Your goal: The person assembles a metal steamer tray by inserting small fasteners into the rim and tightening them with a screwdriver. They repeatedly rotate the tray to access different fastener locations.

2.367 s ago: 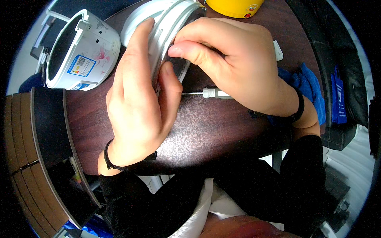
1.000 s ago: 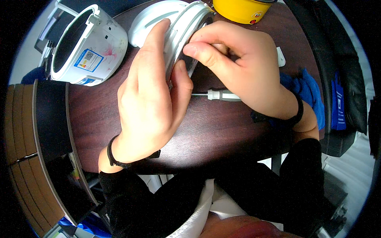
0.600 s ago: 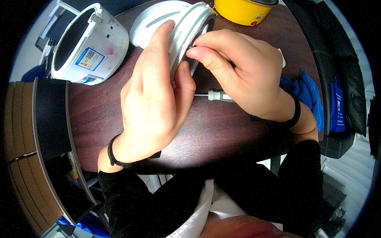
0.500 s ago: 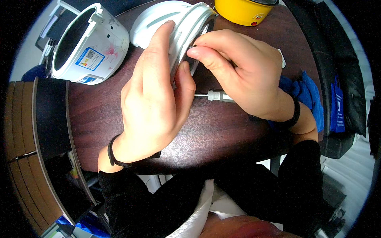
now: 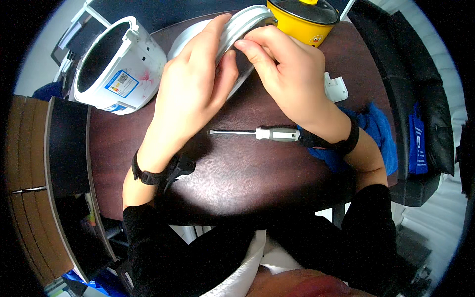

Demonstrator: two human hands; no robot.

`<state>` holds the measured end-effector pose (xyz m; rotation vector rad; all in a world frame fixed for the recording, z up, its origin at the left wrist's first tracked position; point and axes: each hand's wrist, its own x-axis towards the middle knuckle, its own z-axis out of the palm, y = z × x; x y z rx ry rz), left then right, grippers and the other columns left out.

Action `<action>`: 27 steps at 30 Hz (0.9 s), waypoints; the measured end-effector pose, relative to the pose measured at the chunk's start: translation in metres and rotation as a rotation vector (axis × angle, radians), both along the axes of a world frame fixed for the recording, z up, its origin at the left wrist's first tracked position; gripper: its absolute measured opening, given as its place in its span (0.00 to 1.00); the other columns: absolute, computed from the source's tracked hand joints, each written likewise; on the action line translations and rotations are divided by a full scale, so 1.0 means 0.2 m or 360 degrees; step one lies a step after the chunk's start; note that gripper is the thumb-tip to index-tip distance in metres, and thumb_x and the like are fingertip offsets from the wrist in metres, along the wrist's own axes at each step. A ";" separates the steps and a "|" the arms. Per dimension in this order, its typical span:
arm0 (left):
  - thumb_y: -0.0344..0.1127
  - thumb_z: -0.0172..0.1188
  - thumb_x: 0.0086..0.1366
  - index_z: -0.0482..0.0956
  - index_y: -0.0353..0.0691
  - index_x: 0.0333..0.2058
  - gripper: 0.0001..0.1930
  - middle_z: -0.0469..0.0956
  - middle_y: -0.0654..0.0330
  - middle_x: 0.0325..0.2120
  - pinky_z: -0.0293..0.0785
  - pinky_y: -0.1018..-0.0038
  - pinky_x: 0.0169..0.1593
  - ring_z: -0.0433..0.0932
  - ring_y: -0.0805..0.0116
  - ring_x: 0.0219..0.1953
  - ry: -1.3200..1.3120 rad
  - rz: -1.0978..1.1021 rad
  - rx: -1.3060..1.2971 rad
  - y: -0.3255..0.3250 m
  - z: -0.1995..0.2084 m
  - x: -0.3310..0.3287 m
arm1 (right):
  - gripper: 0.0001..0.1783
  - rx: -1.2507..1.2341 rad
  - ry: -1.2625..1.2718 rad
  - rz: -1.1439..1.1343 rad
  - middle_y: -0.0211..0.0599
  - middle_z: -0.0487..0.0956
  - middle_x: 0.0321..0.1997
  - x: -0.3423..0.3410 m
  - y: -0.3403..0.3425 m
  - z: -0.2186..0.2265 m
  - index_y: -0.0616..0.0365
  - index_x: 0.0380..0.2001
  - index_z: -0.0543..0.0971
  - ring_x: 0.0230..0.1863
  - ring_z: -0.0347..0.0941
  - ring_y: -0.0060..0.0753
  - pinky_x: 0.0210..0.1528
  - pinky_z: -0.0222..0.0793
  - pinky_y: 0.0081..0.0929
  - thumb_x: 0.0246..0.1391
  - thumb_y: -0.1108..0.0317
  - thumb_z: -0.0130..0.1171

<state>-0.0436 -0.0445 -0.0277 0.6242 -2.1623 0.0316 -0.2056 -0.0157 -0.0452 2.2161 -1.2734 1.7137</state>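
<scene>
A white round lid (image 5: 252, 16) is leaning on a steep tilt beyond the screwdriver (image 5: 277, 133), its lower edge hidden enough that nobody can tell whether it is resting on the tabletop (image 5: 237, 173). The left hand (image 5: 190, 86) is clasping it half open, fingers spreading over the outer side and thumb pressing near the rim; the right hand (image 5: 294, 74) is pinching thumb and forefinger nearly together at the darker inner face, though whether anything is sitting between the tips cannot be told. The main danger, it seems, is the lid twisting: only one hand is clearly bracing it, so a hard pull from the right could be swinging the rim or making the fingertips slip. Any small part coming loose could be dropping out of sight beyond the screwdriver. The handle end is lying just beside the right wristband (image 5: 352, 136), so a careless elbow could be setting the tool rolling. Left of and beyond the screwdriver, the white pot body (image 5: 143, 74) is standing near enough for a slipping lid to be knocking it. To its right, a white bracket (image 5: 337, 88) and a blue cloth (image 5: 380, 133) are lying where the right forearm could be sweeping them.
</scene>
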 end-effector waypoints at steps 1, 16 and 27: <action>0.27 0.57 0.57 0.67 0.34 0.53 0.23 0.77 0.43 0.35 0.76 0.62 0.37 0.78 0.46 0.35 -0.0004 -0.0002 0.0001 -0.02 -0.01 -0.01 | 0.06 0.0008 -0.0017 -0.0027 0.38 0.80 0.25 -0.01 -0.01 -0.01 0.60 0.33 0.79 0.26 0.79 0.27 0.28 0.70 0.21 0.54 0.69 0.61; 0.29 0.56 0.59 0.66 0.34 0.53 0.22 0.77 0.47 0.35 0.77 0.63 0.36 0.79 0.49 0.34 -0.0045 0.0013 -0.0036 -0.11 -0.06 -0.09 | 0.11 0.0567 -0.0539 0.0159 0.26 0.71 0.16 -0.04 -0.09 -0.07 0.62 0.33 0.77 0.16 0.64 0.14 0.19 0.59 0.14 0.61 0.65 0.54; 0.29 0.56 0.58 0.66 0.32 0.52 0.22 0.77 0.47 0.34 0.77 0.64 0.34 0.79 0.50 0.32 -0.0025 0.0035 -0.0104 -0.11 -0.07 -0.09 | 0.14 0.0764 -0.0761 0.0377 0.30 0.73 0.14 -0.04 -0.08 -0.07 0.62 0.28 0.76 0.15 0.69 0.19 0.18 0.63 0.22 0.62 0.62 0.51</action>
